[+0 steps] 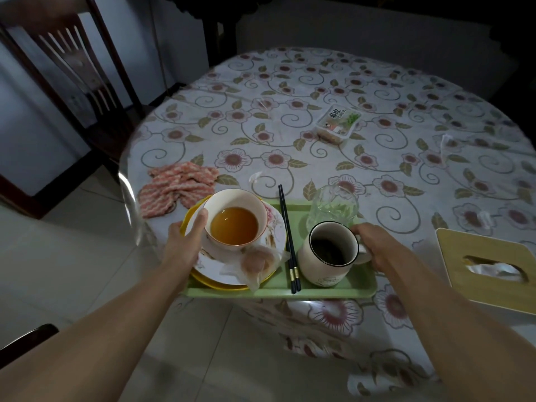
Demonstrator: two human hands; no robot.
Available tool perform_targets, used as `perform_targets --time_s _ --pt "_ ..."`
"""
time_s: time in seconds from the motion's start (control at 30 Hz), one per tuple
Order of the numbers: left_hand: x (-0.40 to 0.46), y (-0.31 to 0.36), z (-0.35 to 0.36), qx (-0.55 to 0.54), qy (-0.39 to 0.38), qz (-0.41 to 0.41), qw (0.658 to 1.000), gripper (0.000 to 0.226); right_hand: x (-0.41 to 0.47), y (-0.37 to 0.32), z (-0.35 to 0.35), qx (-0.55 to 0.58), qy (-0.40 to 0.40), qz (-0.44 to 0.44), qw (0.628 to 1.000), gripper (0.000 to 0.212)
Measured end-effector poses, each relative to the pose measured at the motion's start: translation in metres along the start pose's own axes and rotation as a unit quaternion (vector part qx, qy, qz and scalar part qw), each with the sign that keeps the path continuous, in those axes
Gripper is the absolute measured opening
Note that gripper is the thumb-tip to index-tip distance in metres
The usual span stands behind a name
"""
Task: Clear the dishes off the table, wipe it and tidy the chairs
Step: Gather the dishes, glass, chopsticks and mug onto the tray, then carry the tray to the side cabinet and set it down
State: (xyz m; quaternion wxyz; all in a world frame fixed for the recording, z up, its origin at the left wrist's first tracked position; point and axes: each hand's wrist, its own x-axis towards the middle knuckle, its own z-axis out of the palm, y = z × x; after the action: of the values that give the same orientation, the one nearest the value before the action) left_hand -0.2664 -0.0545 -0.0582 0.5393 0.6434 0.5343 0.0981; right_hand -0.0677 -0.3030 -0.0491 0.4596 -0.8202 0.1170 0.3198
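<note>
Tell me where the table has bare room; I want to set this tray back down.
Free: the wide stretch between the pink cloth and the food packet, and the cloth right of the packet, beyond the tissue box. Crowded: the near edge, where the green tray sits between cloth and box.

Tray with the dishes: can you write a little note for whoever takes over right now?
Left hand: thumb against the bowl of brown liquid, fingers under the tray's left side.
Right hand: grips the right edge of the green tray, beside the mug.
Tray sits at the table's near edge, loaded with stacked plates, bowl, chopsticks, mug and glass.
Done: dishes gathered.
Left: carry tray off; remove food box; wipe with pink cloth; tidy chair.
</note>
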Motion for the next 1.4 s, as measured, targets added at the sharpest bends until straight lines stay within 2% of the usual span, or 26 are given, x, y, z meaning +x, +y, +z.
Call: perform_targets --time_s 0.07,0.2,0.33,0.47,0.67,0.77,0.87,0.93,1.2,1.3,1.4 --pt "-0.005 0.002 0.001 0.006 0.006 -0.002 1.000 0.075 -0.001 0.001 -0.001 0.005 -0.003 0.001 1.000 0.005" --pt "-0.005 0.000 0.003 0.004 0.023 -0.002 1.000 0.082 -0.001 0.001 -0.002 0.022 0.003 -0.001 1.000 0.013" --pt "-0.003 -0.001 0.004 0.003 0.034 -0.004 0.999 0.084 -0.002 0.003 -0.002 0.037 0.024 -0.002 0.999 0.029" --pt "-0.004 -0.001 0.003 0.000 0.036 0.002 0.999 0.087 -0.007 0.000 -0.001 0.030 0.034 -0.011 0.999 0.015" --pt "-0.006 0.004 0.003 -0.027 0.039 0.005 0.999 0.080 -0.010 -0.003 -0.004 0.001 0.034 -0.043 0.998 0.022" --pt "-0.007 0.009 -0.001 -0.029 0.043 0.010 0.999 0.082 -0.012 -0.006 -0.004 0.006 0.019 -0.044 0.999 0.033" --pt "-0.014 0.018 -0.007 -0.038 0.046 0.007 0.998 0.085 -0.024 -0.016 -0.004 -0.003 0.035 -0.039 0.999 0.017" --pt "-0.020 0.024 -0.013 -0.043 0.049 0.005 0.998 0.088 -0.031 -0.023 -0.005 0.019 0.040 -0.036 0.998 0.015" --pt "-0.033 0.050 -0.056 -0.056 0.069 0.005 0.996 0.098 -0.072 -0.059 -0.001 0.039 0.034 -0.048 0.998 0.030" --pt "-0.039 0.061 -0.077 -0.064 0.073 -0.013 0.995 0.116 -0.092 -0.076 0.005 0.057 0.009 -0.056 0.997 0.030" --pt "-0.047 0.071 -0.104 -0.068 0.086 -0.018 0.994 0.102 -0.112 -0.093 0.014 0.060 -0.007 -0.068 0.996 0.051"
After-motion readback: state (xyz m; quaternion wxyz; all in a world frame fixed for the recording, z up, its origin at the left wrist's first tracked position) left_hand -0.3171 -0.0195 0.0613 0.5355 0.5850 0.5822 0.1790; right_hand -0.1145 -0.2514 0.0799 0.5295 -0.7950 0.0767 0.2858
